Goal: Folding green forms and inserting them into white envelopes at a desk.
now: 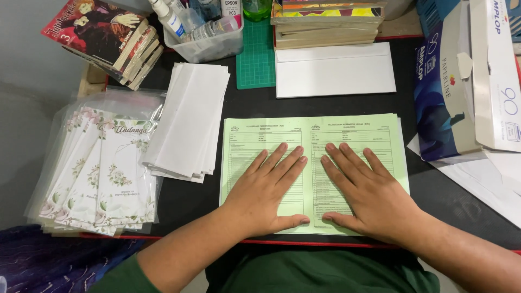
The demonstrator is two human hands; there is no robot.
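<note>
We see both sets of fingers spread wide and pressed flat, holding nothing. The left hand (266,192) and right hand (366,195) lie side by side on a pale green sheet (271,133), which sits at the middle of the black desk (184,203). The sheet carries two matching printed forms, side by side. Left of it lies a fan of white envelopes (187,122), then bagged floral cards (100,173).

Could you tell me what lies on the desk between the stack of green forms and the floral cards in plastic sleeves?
In the head view, a fanned pile of white folded papers lies between the green forms and the floral cards.
</note>
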